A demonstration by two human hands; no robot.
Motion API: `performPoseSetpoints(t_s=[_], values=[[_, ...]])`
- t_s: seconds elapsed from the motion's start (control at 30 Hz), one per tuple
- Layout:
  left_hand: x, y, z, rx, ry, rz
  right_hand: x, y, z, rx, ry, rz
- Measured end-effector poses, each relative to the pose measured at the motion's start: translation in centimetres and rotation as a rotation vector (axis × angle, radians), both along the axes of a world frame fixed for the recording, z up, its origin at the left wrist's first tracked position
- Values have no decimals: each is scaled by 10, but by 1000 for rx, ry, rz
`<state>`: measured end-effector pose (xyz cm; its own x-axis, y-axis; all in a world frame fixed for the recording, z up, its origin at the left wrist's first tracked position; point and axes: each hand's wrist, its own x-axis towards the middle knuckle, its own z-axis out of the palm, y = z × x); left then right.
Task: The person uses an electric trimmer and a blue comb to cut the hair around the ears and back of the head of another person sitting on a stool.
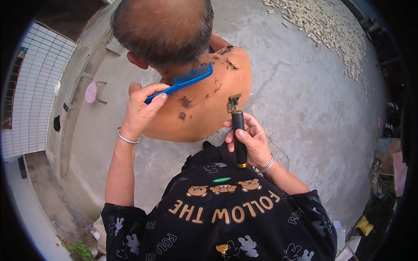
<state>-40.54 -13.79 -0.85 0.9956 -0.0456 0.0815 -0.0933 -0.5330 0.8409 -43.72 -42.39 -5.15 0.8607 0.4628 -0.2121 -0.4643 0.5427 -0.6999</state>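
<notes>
My left hand (143,106) grips the handle of a blue plastic comb (192,76), its teeth pointing up towards the neck of a person seated in front of me. In my right hand (253,140) is a black cordless hair trimmer (240,137) with a gold-coloured end ring. The trimmer's metal blade head (233,101) points away from me, near the right side of the person's bare back (199,120). Dark hair clippings (185,102) lie on that back and on the shoulders. Short greying hair (163,49) covers the back and sides of the head, thinner on top.
Beyond the concrete floor's (313,114) cracks, many corn cobs (326,32) are spread at the far right. A small stool with a pink cover (91,92) stands left, near a low ledge and a white tiled wall (42,84). Assorted clutter (362,225) lines the right edge.
</notes>
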Motion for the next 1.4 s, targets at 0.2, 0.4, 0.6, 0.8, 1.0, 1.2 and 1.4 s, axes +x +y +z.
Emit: performPoseSetpoints(t_s=[0.2, 0.4, 0.6, 0.8, 1.0, 1.2, 1.4], values=[[-1, -1, -3, -78, 54, 113, -18, -11, -5, 85, 63, 318], [4, -4, -5, -263, 21, 243, 17, -23, 9, -188, -222, 346], [6, -12, -1, -335, -47, 259, 45, -27, 15, -314, -384, 282], [15, -11, 12, -257, -119, 267, 59, -24, 21, -344, -415, 275], [22, -9, 14, -319, -153, 241, 77, -21, 33, -512, -490, 300], [24, -6, 14, -355, -197, 226, 93, -23, 41, -673, -732, 291], [25, -5, 16, -344, -201, 218, 107, -27, 58, -742, -741, 338]])
